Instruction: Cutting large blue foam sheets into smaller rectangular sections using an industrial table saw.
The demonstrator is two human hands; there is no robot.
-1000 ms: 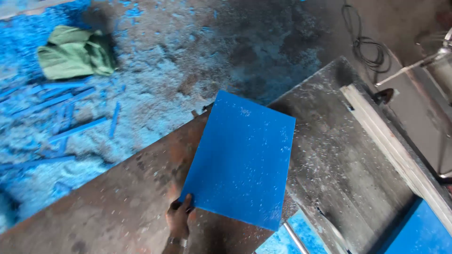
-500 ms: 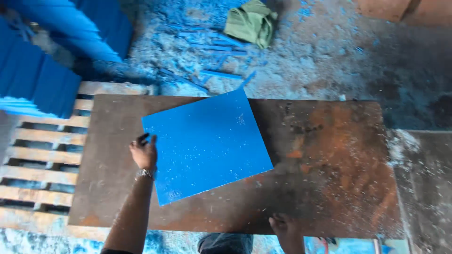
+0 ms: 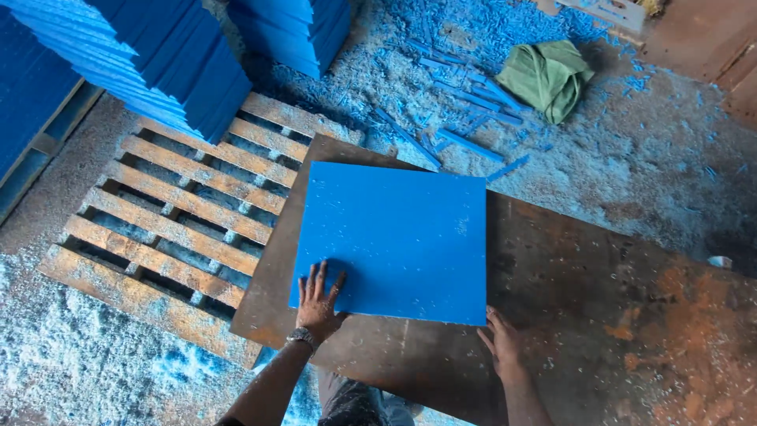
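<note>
Blue shavings and pale dust covered the workshop floor all around a rusty brown metal table, which filled the lower right of the head view.

A flat blue board lay on the near-left part of that table, its far-left corner reaching the table's far edge. The left hand rested palm down on the board's near-left corner, fingers spread flat on the blue surface, with a watch on the wrist. The right hand sat on the table at the board's near-right corner, its fingers slightly apart and extended, the fingertips touching or just short of the board's near edge; I cannot tell which. Neither hand gripped the board.

Left of the table, and touching its edge, a wooden pallet lay on the floor with its slats running slantwise. Beyond the pallet stood stacks of blue boards, fanned out along their edges, and a second stack stood farther back. On the floor beyond the table's far side lay loose blue strips among the shavings, and past them a crumpled green cloth. Part of the person's dark trousers showed under the table's near edge.
</note>
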